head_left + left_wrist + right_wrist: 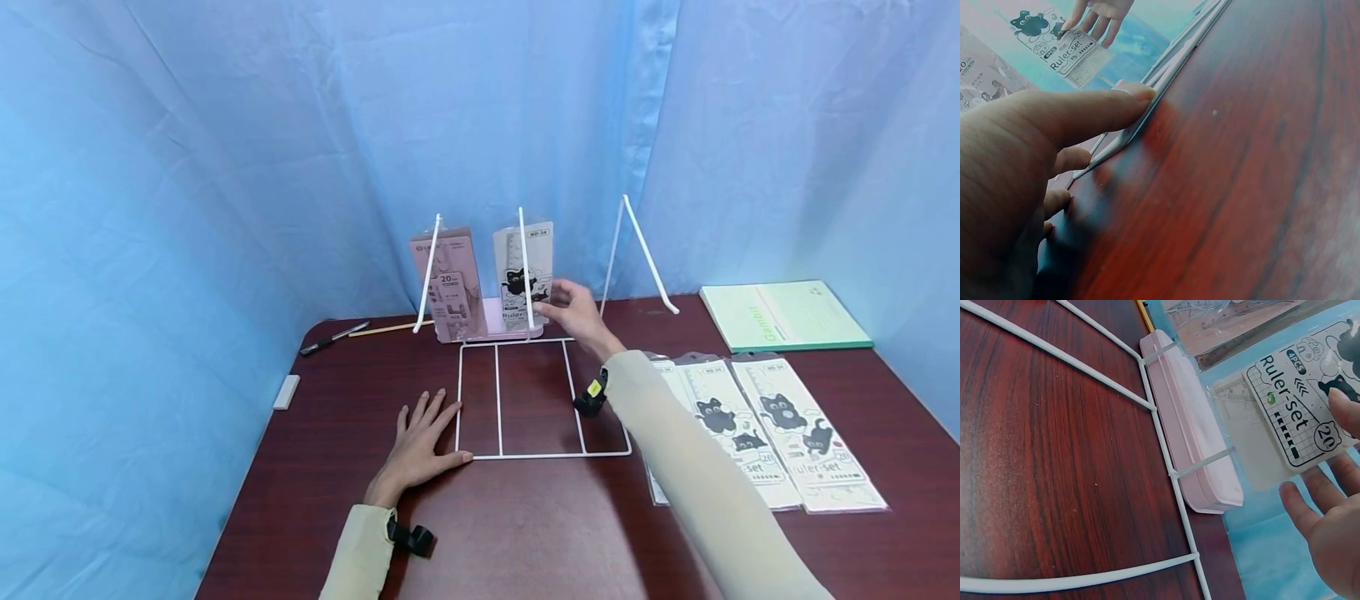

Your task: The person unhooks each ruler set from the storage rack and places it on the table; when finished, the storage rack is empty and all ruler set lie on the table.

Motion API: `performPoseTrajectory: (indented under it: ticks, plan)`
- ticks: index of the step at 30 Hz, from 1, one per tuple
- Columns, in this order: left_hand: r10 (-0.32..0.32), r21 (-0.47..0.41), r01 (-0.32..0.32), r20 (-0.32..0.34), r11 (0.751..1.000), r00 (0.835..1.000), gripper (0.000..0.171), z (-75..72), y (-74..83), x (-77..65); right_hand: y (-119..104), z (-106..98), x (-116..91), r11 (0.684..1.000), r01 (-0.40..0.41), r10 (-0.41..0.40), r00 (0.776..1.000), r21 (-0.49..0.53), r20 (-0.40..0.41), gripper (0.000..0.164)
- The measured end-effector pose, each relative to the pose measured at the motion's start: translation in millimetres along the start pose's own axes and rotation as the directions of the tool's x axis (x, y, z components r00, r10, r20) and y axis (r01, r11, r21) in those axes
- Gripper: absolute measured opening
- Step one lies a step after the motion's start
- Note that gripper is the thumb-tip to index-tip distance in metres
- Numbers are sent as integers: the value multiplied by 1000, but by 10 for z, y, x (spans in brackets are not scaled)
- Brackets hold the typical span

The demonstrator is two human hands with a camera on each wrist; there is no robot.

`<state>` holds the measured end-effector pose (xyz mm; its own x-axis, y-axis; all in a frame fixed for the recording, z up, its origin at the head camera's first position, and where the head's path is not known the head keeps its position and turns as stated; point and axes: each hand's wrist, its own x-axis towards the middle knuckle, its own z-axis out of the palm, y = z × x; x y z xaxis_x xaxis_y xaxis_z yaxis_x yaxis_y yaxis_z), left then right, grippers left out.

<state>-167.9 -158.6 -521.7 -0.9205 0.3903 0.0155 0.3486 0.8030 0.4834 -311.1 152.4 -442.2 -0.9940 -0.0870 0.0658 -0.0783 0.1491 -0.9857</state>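
Note:
A white wire display rack (498, 400) stands on the table, its base frame flat and its prongs pointing forward. On the middle prong hangs a ruler-set pack (510, 254) with black cats. My right hand (577, 312) pinches the pack's lower right edge, thumb (1344, 412) on the front and fingers behind. A pink ruler pack (459, 271) hangs from the left prong. My left hand (420, 446) lies with fingers spread at the base frame's left side, its thumb (1110, 112) on the front corner wire.
Behind the rack's base lies a pink case (1191, 425). To the right are more ruler-set packs (806, 425), partly under my right sleeve, and a green notebook (783, 312). A pen (335, 339), a pencil (386, 330) and a white block (286, 392) lie at the left. Blue curtains (480, 108) enclose the table.

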Motion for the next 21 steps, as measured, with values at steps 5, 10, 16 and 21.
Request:
performPoseTrajectory:
  ticks: [5,10,16,21]
  plan:
    - [-2,-4,2,3,1000,1000,85,0,-1,0,-7,39,-1,1000,18,-18,1000,-8,-18,43]
    - [-6,-5,6,7,1000,1000,85,0,-3,2,20,51,-19,998,63,-65,996,-27,-55,41]
    - [-5,-7,5,1,1000,1000,86,7,-16,4,41,63,-88,993,109,-112,991,-46,-75,35]
    - [-3,-11,3,1,1000,1000,85,10,-13,3,47,85,-144,995,95,-98,993,-43,-67,35]
